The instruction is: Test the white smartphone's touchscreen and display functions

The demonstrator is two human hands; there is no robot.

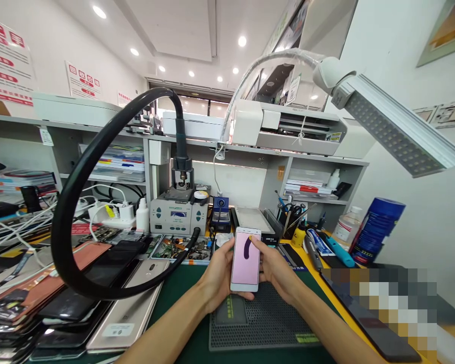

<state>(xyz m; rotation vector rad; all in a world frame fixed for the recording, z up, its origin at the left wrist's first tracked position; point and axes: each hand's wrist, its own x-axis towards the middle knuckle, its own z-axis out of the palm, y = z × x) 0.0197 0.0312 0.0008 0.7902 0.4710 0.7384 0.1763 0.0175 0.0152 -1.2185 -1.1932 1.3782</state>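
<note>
A white smartphone [245,273] is held upright above the workbench, its lit pink screen facing me and marked with a dark curved stroke. My left hand [220,270] wraps the phone's left side, fingers passing behind and below it. On the right side, my right hand [276,265] also grips it, the thumb resting on the screen near the top end of the stroke. The fingers behind the phone are mostly hidden. Beneath both hands lies a dark grey perforated work mat [265,323] on a green surface [185,303].
Stacked phones [125,308] crowd the left. A thick black hose [60,202] loops from the hot-air station [180,215] across the left. Behind my hands sits a tray of circuit boards [185,247]. A blue can [377,230] and a clear bottle [348,225] stand right, under a lamp [398,124].
</note>
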